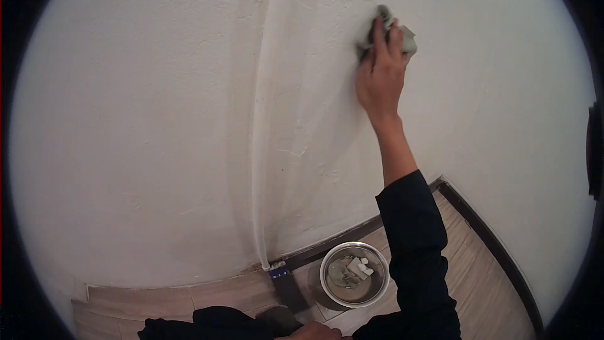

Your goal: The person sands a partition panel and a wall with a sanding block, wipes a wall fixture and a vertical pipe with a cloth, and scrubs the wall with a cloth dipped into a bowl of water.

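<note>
High on the white wall, my right hand presses a grey-green cloth against the surface, fingers spread over it and slightly blurred. The right arm reaches up in a dark sleeve. At the bottom edge of the view, my left hand shows only in part, near dark clothing; its fingers are hidden. Below the right hand, a round metal bowl stands on the floor with a wet-looking cloth and several white pieces in it.
A white vertical pipe runs down the wall to the left of my right hand. A dark baseboard borders the wood-look floor. A dark strip with a blue end lies by the pipe's foot.
</note>
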{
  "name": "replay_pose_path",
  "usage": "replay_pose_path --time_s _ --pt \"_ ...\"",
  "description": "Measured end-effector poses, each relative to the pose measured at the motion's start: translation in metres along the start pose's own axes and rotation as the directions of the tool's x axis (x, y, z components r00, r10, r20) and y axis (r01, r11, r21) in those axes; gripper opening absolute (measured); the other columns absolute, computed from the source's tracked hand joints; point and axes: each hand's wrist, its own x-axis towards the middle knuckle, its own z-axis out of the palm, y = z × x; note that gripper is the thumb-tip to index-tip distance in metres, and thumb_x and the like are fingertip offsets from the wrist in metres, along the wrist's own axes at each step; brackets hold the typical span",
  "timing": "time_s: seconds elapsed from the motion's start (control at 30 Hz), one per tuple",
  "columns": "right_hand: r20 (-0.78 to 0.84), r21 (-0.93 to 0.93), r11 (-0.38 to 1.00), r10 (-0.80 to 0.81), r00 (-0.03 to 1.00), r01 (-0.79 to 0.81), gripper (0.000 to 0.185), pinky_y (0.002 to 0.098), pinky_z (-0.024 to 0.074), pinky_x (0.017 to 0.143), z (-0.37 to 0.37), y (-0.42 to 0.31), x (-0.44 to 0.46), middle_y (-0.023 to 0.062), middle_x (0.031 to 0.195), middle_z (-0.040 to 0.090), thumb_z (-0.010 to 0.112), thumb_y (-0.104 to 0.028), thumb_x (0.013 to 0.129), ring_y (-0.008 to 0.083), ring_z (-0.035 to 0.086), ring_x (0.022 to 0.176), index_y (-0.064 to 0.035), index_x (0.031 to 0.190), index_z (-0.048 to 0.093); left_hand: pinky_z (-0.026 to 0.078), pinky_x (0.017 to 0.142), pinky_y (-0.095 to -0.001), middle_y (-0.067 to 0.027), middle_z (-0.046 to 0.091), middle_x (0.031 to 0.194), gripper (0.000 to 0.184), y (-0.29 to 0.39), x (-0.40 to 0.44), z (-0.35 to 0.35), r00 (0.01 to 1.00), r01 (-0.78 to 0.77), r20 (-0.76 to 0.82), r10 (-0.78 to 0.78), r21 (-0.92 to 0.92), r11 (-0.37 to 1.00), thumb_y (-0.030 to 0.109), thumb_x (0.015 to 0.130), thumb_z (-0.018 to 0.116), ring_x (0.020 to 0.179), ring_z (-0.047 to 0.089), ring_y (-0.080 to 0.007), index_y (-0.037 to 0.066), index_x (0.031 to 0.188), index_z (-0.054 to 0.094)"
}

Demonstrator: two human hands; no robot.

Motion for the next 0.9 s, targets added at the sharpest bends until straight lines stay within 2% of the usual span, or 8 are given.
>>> replay_pose_path --time_s 0.17,0.2,0.27,0.33,0.43,0.67,0.8,0.9 --pt "-0.008 0.129 0.97 -0.205 0.979 0.204 0.061 0.0652 0.0205 0.115 0.014 -0.02 -0.036 0.0236 0.16 0.029 0.054 -0.005 0.081 0.0456 0.021 0.149 0.0065 0.14 0.049 0.052 0.064 -0.0492 -0.0208 0.067 0.08 0.033 0.004 0.0 -0.007 0.998 0.025 0.067 -0.017 -0.115 0.993 0.026 0.096 0.048 0.074 0.067 -0.0389 -0.001 0.099 0.067" --pt "0.139 0.317 0.945 -0.128 0.982 0.078 0.066 0.0649 0.0212 0.115 0.0 -0.047 -0.049 0.016 0.162 0.029 0.057 -0.006 0.077 0.0413 0.023 0.15 -0.0028 0.142 0.052 0.052 0.064 -0.0493 -0.0212 0.067 0.079 0.034 0.002 0.0 -0.006 0.997 0.012 0.071 -0.004 -0.114 0.993 0.026 0.096 0.048 0.074 0.067 -0.0392 -0.001 0.099 0.067" --pt "0.305 0.224 0.905 -0.417 0.856 0.361 0.062 0.0589 0.0244 0.115 -0.006 -0.059 -0.099 0.0106 0.161 0.035 0.057 -0.011 0.08 0.036 0.035 0.147 -0.0253 0.141 0.059 0.052 0.065 -0.0487 -0.0216 0.066 0.078 0.032 0.001 0.002 -0.011 0.996 -0.069 0.069 0.064 0.066 0.995 0.025 0.095 0.05 0.074 0.066 -0.0393 -0.001 0.1 0.067" --pt "0.335 0.177 0.898 -0.44 0.833 0.403 0.058 0.0593 0.0239 0.115 -0.01 -0.047 -0.123 0.0132 0.159 0.037 0.055 -0.012 0.084 0.038 0.037 0.145 -0.0211 0.141 0.059 0.052 0.065 -0.0484 -0.0213 0.066 0.078 0.029 -0.001 0.003 -0.002 0.997 -0.071 0.031 0.069 0.088 0.994 0.024 0.093 0.053 0.073 0.066 -0.039 -0.001 0.099 0.067" --pt "0.148 0.084 0.995 -0.06 0.987 0.047 0.059 0.061 0.0206 0.116 -0.009 -0.039 -0.101 0.0182 0.159 0.036 0.055 -0.011 0.085 0.0387 0.032 0.147 -0.0136 0.143 0.057 0.052 0.065 -0.0488 -0.0199 0.067 0.077 0.023 -0.006 -0.001 0.017 0.999 -0.001 -0.038 -0.002 -0.073 0.997 0.019 0.091 0.055 0.072 0.066 -0.0381 0.0 0.096 0.068" --pt "0.25 0.03 0.97 -0.241 0.938 0.241 0.067 0.0634 0.0152 0.118 -0.022 -0.05 -0.111 0.0195 0.161 0.03 0.056 -0.007 0.08 0.0426 0.028 0.148 -0.0125 0.147 0.053 0.051 0.063 -0.0492 -0.0184 0.066 0.073 0.019 -0.008 0.008 0.032 0.999 -0.003 0.042 -0.003 0.138 0.99 0.014 0.092 0.054 0.071 0.066 -0.0353 0.001 0.095 0.068" --pt "0.081 0.166 0.986 0.013 0.997 -0.027 0.062 0.0636 0.0174 0.116 -0.019 -0.05 -0.097 0.0196 0.161 0.032 0.055 -0.01 0.086 0.043 0.031 0.147 -0.0148 0.147 0.052 0.051 0.062 -0.0487 -0.0176 0.066 0.072 0.019 0.006 0.004 0.023 0.999 0.018 0.04 -0.018 0.004 1.0 0.014 0.091 0.055 0.069 0.066 -0.0347 0.002 0.1 0.067" --pt "0.238 0.125 0.979 -0.184 0.954 0.158 0.055 0.0641 0.0177 0.116 -0.031 -0.06 -0.125 0.0192 0.162 0.028 0.06 -0.018 0.091 0.0453 0.028 0.147 -0.0185 0.146 0.054 0.052 0.062 -0.0488 -0.0171 0.067 0.074 0.02 0.006 0.008 0.017 0.997 -0.016 0.078 0.003 0.167 0.986 0.015 0.092 0.055 0.069 0.067 -0.0347 0.002 0.1 0.067"
